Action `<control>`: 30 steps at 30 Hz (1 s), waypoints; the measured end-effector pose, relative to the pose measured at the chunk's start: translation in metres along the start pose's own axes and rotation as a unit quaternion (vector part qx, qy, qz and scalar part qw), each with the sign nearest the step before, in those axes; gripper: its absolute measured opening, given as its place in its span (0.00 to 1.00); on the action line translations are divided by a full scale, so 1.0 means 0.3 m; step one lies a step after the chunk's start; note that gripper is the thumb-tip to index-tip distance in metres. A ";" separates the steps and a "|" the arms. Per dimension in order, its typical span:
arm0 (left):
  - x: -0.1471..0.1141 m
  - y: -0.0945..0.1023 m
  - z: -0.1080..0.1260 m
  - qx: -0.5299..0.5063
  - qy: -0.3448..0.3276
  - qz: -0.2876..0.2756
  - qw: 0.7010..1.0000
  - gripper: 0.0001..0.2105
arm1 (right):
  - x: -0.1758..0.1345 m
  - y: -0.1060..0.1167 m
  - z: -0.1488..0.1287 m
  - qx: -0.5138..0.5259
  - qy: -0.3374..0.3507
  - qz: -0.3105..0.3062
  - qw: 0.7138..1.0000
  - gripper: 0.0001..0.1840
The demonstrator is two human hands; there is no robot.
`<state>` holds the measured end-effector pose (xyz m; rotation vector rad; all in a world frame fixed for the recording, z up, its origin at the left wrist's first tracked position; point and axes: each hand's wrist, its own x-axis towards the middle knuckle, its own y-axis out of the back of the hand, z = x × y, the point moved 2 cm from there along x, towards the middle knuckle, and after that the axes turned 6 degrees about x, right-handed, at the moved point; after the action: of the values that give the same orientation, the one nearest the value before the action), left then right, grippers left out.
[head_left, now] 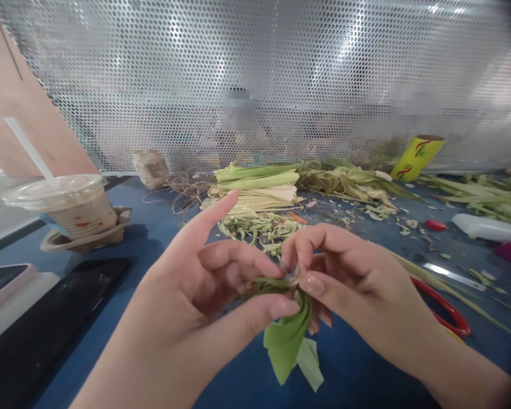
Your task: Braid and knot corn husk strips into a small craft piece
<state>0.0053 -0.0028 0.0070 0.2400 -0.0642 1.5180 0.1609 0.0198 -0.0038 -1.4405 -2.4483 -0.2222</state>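
Above the near middle of the table, both hands hold one folded green leaf strip (284,346). My left hand (213,301) pinches its upper part between thumb and fingers, the index finger stretched away. With thumb and fingertips closed together, my right hand (349,284) grips the strip's gathered top, where something thin and pale shows; I cannot make out what it is. The leaf ends hang below the fingers, one bright green and one paler. Just beyond the hands lies a heap of green shreds (259,227), and behind it a stack of cut leaf strips (259,187).
A lidded drink cup (83,207) in a cardboard holder stands left, near a black phone-like slab (59,324). Red-handled scissors (447,309) lie right, by a white glue-gun-like tool (489,227). A yellow tube (417,159) leans before the perforated metal screen (281,68); twine (187,190) lies back left.
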 end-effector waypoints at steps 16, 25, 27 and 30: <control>0.025 0.013 0.004 0.087 -0.053 0.036 0.994 0.15 | 0.015 0.000 0.020 0.058 0.012 0.064 0.996 0.09; 0.011 0.013 -0.010 0.256 -0.174 0.114 0.944 0.30 | 0.023 0.008 0.028 0.052 -0.048 0.063 0.996 0.05; 0.010 0.007 -0.009 0.255 -0.177 0.122 0.943 0.30 | 0.022 0.011 0.029 0.052 -0.055 0.066 0.995 0.06; 0.007 -0.012 -0.005 0.262 -0.178 0.122 0.941 0.32 | 0.020 0.010 0.039 0.066 -0.062 0.065 0.994 0.08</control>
<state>0.0087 -0.0005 0.0054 0.9641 0.0277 1.7024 0.1586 0.0295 -0.0129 -1.5906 -2.4011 0.0588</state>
